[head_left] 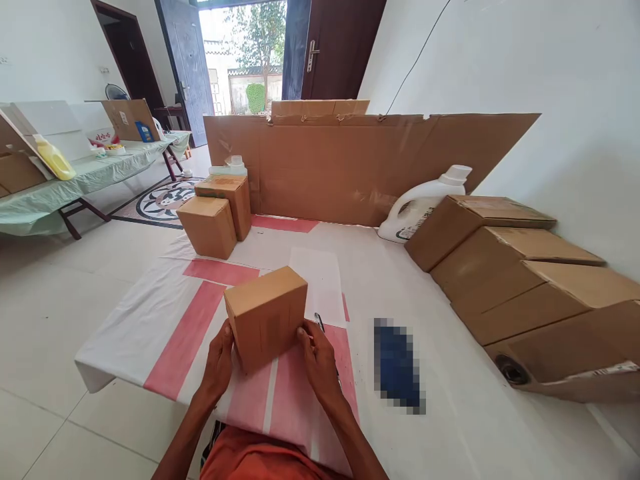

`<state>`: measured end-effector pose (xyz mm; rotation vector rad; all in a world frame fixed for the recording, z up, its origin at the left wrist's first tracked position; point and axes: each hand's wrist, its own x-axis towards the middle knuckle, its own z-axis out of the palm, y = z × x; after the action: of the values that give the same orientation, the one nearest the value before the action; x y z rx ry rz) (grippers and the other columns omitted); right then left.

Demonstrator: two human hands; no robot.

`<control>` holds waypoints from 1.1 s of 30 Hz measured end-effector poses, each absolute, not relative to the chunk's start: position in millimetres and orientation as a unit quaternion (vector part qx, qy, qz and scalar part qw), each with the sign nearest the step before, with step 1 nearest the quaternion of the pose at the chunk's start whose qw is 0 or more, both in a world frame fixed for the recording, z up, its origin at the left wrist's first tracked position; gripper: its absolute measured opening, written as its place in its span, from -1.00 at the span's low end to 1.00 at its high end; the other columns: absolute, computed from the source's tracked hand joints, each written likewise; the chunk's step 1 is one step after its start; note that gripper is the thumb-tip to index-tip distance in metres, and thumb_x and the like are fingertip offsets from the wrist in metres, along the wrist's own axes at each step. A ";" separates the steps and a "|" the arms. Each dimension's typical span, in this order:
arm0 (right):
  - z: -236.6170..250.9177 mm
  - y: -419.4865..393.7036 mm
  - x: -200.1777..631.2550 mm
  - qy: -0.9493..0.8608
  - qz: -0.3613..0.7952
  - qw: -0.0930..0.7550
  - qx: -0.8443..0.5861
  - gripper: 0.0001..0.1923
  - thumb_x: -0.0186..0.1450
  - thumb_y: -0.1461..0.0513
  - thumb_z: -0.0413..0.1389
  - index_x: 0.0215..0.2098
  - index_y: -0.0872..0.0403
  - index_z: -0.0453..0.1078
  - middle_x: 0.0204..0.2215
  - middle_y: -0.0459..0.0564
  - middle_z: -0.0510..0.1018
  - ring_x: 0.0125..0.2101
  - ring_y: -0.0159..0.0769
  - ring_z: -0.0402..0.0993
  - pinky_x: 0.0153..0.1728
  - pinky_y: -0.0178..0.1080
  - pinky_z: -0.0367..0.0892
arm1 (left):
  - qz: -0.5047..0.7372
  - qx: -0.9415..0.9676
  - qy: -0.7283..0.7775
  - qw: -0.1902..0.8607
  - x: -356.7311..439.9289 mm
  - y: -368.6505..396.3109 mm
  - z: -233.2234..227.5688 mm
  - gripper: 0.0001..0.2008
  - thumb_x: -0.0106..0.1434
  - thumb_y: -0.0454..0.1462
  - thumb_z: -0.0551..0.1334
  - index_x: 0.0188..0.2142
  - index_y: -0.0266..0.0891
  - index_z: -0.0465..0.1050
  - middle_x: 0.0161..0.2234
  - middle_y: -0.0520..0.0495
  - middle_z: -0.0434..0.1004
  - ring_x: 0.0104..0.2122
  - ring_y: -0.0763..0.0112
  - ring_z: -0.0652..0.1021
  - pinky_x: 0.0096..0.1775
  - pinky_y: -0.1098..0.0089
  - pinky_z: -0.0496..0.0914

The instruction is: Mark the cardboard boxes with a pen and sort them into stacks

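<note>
A small closed cardboard box (pixel 265 315) stands on the white and red cloth (pixel 165 320) in front of me. My left hand (pixel 219 363) presses its left side and my right hand (pixel 316 357) presses its right side, so both hands grip it. A pen (pixel 319 321) lies just behind my right hand, on a white sheet of paper (pixel 320 280).
Two more small boxes (pixel 216 213) stand at the back left. A row of several larger boxes (pixel 525 273) lies along the right wall, with a white jug (pixel 425 200) behind them. A cardboard sheet (pixel 360 160) stands at the back. A blurred dark object (pixel 397 365) lies right of my hands.
</note>
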<state>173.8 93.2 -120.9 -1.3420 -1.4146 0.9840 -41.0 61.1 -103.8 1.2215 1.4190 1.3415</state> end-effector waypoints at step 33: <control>-79.0 111.2 178.4 -0.475 0.497 0.553 -0.471 -0.55 0.45 -0.14 0.07 0.01 0.01 0.44 -0.01 0.07 0.61 -0.06 -0.10 0.50 -0.13 -0.19 0.42 | 0.398 0.749 0.506 0.159 -12.6 192.5 -52.9 -0.49 0.51 0.07 0.01 0.28 -0.05 0.36 0.43 -0.23 0.12 0.45 -0.02 0.10 0.39 -0.09 0.00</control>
<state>178.4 111.2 -79.0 -1.1133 -1.1220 1.1745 -12.6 192.5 -52.9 2.1393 1.4463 1.1371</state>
